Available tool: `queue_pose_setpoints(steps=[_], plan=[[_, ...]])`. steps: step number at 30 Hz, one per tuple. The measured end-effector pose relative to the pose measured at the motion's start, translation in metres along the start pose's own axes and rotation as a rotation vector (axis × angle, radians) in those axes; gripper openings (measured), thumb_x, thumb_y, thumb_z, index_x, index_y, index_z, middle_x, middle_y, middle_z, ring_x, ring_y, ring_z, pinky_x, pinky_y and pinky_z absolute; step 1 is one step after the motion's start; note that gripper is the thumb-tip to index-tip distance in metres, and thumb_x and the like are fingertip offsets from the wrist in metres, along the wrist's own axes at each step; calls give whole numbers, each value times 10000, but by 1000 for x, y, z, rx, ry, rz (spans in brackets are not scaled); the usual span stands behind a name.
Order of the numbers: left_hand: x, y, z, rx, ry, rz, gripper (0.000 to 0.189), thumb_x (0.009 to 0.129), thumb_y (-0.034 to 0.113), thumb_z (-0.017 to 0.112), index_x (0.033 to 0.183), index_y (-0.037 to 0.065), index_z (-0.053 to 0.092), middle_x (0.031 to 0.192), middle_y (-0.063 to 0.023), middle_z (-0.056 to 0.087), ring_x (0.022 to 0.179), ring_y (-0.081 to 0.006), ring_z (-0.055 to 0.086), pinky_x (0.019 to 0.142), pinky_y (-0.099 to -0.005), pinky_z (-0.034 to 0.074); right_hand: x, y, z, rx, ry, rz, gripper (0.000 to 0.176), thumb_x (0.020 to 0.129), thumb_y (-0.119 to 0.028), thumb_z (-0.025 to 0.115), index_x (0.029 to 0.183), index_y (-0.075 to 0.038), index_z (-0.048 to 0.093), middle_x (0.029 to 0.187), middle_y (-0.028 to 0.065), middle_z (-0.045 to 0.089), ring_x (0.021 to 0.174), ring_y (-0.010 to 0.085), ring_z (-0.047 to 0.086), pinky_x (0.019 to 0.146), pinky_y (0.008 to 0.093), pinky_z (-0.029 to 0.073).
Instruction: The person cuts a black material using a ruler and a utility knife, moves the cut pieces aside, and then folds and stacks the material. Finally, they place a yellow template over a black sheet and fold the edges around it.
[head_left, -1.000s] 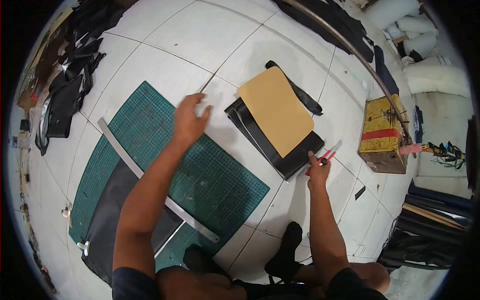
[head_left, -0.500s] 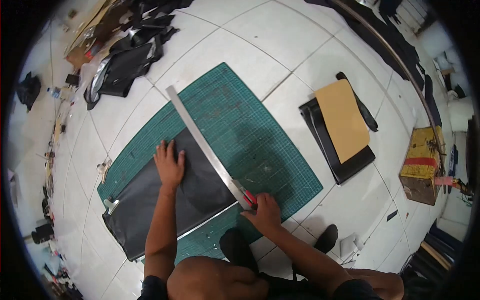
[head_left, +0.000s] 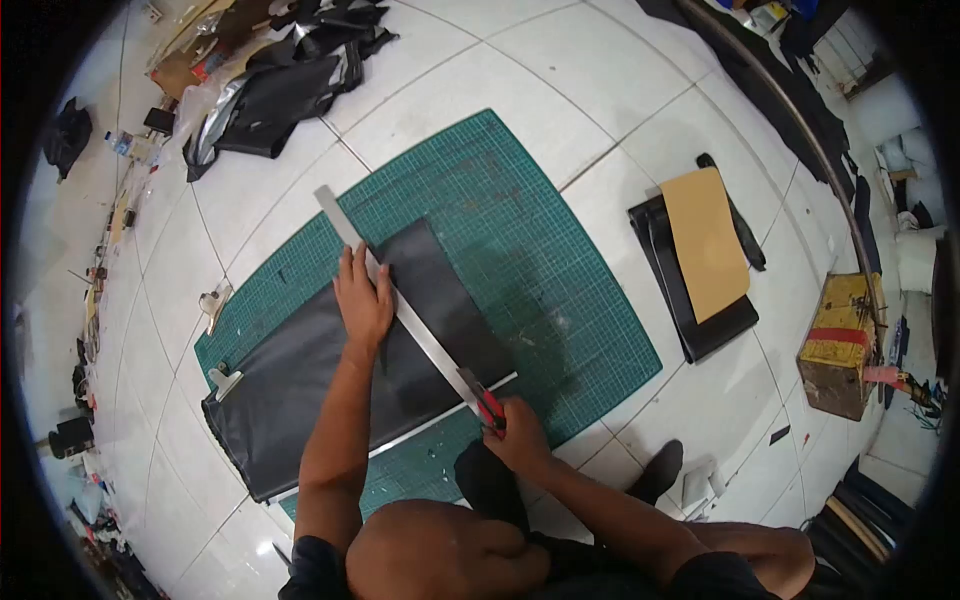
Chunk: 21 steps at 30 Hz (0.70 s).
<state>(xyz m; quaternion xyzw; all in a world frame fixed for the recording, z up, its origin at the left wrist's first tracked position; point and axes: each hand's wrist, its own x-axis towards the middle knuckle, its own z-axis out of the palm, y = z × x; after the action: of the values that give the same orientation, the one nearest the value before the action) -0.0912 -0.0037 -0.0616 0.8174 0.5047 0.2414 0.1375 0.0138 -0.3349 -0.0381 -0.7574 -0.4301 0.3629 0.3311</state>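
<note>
A long metal ruler (head_left: 425, 338) lies slantwise across a black sheet (head_left: 290, 410) on the green cutting mat (head_left: 560, 270). My left hand (head_left: 364, 298) rests with fingers spread on the ruler's upper part and the sheet beside it. In my right hand (head_left: 518, 432) is a red and black cutter (head_left: 487, 402), its tip at the ruler's lower end. A strip of the sheet shows to the right of the ruler. At the sheet's left end sits a metal clip (head_left: 226, 380), with another clip (head_left: 212, 305) at the mat's edge.
Right of the mat, a tan panel (head_left: 705, 245) lies on folded black material (head_left: 665, 275). A yellow box (head_left: 838, 345) stands farther right. Black scraps (head_left: 270, 105) lie at the upper left on the tiled floor (head_left: 545, 75). My feet are below the mat.
The ruler has shifted left across the black sheet, which now shows on both sides of it. My left hand has moved onto the ruler. The cutter has moved slightly left; the view has shifted.
</note>
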Motion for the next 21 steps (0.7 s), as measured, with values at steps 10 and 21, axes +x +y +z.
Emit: queue_pose_setpoints(steps=[10, 21], plan=[[46, 64, 1, 147, -247, 215, 427, 896, 230, 697, 1275, 57, 603, 1259, -201, 617, 1201, -385, 578, 1003, -486, 469, 40, -17, -35, 862, 301, 564, 558, 867, -143, 774, 1274, 55, 447, 1236, 160, 610, 915, 216, 649, 790, 358, 537], [-122, 123, -24, 43, -751, 374, 434, 763, 325, 834, 1009, 52, 602, 931, -141, 636, 947, -342, 674, 796, -468, 551, 43, -13, -55, 893, 295, 549, 460, 909, -121, 719, 1239, 32, 437, 1094, 112, 609, 874, 160, 635, 732, 318, 546]])
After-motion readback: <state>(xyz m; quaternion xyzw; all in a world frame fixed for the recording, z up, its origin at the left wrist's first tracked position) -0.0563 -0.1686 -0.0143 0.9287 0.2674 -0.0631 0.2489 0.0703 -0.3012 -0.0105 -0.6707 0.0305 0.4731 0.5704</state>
